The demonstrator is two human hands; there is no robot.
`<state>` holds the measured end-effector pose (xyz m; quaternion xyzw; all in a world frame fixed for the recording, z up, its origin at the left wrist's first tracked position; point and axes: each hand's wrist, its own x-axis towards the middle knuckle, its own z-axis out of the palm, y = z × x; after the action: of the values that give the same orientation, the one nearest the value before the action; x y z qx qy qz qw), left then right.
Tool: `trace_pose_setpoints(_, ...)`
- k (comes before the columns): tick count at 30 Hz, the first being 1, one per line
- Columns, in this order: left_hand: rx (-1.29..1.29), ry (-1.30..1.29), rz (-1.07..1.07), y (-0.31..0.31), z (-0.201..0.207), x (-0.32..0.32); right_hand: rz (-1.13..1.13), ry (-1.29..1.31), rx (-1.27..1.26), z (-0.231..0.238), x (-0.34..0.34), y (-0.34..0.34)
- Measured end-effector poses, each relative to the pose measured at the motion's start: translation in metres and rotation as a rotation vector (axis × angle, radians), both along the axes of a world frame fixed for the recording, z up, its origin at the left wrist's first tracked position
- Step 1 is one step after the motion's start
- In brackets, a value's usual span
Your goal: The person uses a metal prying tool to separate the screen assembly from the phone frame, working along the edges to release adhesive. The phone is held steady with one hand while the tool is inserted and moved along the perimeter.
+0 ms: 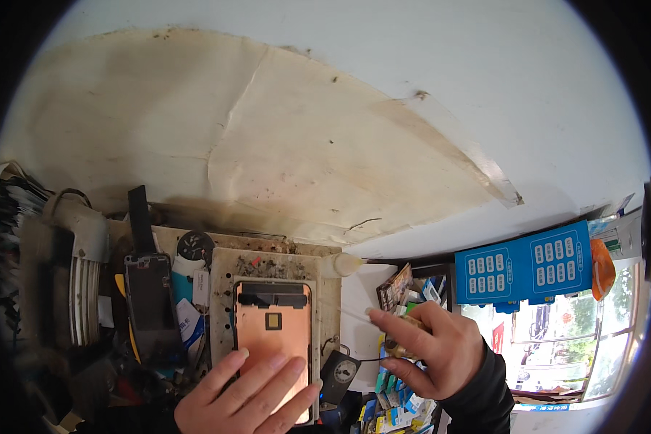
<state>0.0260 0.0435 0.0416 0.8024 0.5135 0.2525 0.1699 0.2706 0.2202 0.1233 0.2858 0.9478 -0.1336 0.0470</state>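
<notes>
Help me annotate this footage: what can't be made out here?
In the head view:
Lower part of the copper-coloured rectangular panel: partly covered by the left hand.
Full shape of the small yellowish object: hidden by the gripping right hand.
Left wrist: cut off by the lower edge.
Markings on the black box's round pale dial: too small.
Details beyond the bright glass window: washed out by glare.

A black-rimmed phone screen [273, 341] lies copper back up on a grimy beige plate [219, 318], with dark strips across its far end and a small dark square below them; a thin pale tool [354, 314] slants from the right hand [437, 349]
</notes>
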Motion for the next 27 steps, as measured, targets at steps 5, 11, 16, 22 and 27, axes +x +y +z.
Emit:
trace_pose_setpoints(5,-0.030,-0.014,0.002,0.004,-0.009,-0.003,-0.086,0.005,-0.049,-0.004,-0.008,0.009)
trace_pose_setpoints(11,0.091,0.025,0.006,-0.011,-0.005,-0.008,-0.585,0.377,-0.421,-0.023,0.061,-0.041)
trace_pose_setpoints(16,0.182,0.020,-0.028,-0.034,0.006,-0.013,-1.003,0.594,-0.756,-0.023,0.137,-0.124)
trace_pose_setpoints(22,0.249,-0.008,-0.061,-0.050,0.004,-0.017,-1.061,0.613,-0.609,0.035,0.223,-0.170)
trace_pose_setpoints(27,0.153,0.063,0.025,-0.068,0.006,-0.013,-0.945,0.556,-0.013,0.126,0.258,-0.141)
